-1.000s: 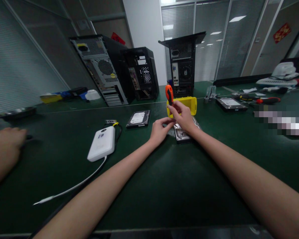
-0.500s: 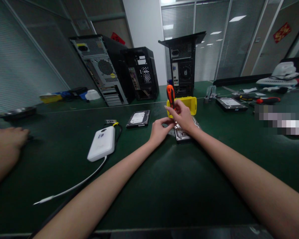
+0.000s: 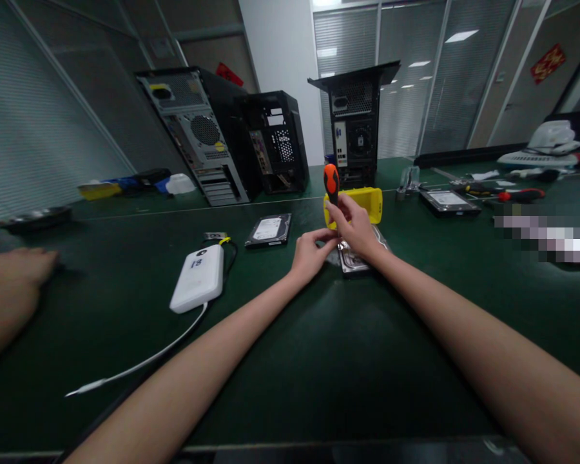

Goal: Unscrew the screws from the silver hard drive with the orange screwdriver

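My right hand [image 3: 355, 227] is wrapped round an orange-and-black screwdriver [image 3: 331, 181], held nearly upright with its tip down on a silver hard drive [image 3: 352, 260] lying on the green table [image 3: 319, 361]. My left hand [image 3: 310, 253] is closed in a pinch at the drive's left edge, next to the screwdriver's tip; what it pinches is hidden. A yellow box [image 3: 370, 200] stands just behind my right hand.
A second hard drive [image 3: 269, 231] and a white power bank [image 3: 198, 278] with a white cable lie to the left. Three open computer cases [image 3: 207, 132] stand at the back. Another person's hand [image 3: 12, 270] rests far left. More drives and screwdrivers [image 3: 519, 194] lie far right.
The screwdriver has tilted slightly rightwards and more upright in my right hand. My left hand stays pinched at the drive's edge. The other person's hand has shifted a little.
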The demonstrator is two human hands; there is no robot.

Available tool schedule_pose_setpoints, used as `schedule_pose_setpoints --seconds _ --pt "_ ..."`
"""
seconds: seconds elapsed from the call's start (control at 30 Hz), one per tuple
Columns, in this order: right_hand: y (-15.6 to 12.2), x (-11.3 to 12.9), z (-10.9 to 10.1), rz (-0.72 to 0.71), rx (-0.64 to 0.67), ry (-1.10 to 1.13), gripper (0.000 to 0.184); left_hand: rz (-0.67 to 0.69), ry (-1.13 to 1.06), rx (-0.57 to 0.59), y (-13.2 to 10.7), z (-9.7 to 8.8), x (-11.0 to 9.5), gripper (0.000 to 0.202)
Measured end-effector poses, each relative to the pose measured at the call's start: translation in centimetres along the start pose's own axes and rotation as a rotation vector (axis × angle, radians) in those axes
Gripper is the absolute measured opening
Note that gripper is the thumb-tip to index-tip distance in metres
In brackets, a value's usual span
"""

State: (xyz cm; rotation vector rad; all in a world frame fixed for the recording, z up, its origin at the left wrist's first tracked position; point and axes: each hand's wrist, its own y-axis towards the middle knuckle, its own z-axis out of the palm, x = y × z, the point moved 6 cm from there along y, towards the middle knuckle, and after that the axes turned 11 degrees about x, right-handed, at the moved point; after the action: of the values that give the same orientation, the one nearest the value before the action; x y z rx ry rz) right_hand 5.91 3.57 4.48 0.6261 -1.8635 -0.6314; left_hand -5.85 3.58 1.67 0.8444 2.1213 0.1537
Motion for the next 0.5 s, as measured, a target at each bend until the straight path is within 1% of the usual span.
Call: schedule_pose_setpoints --seconds 0.27,0.5 --pt "-0.03 -0.24 -0.01 -0.001 -0.011 -0.001 0.033 0.007 -0.011 0.001 0.08 0.12 0.29 0.024" --pt "0.05 -0.38 0.01 0.002 -0.017 -0.008 0.036 -0.002 -0.012 -0.006 0.04 0.13 0.30 0.024"
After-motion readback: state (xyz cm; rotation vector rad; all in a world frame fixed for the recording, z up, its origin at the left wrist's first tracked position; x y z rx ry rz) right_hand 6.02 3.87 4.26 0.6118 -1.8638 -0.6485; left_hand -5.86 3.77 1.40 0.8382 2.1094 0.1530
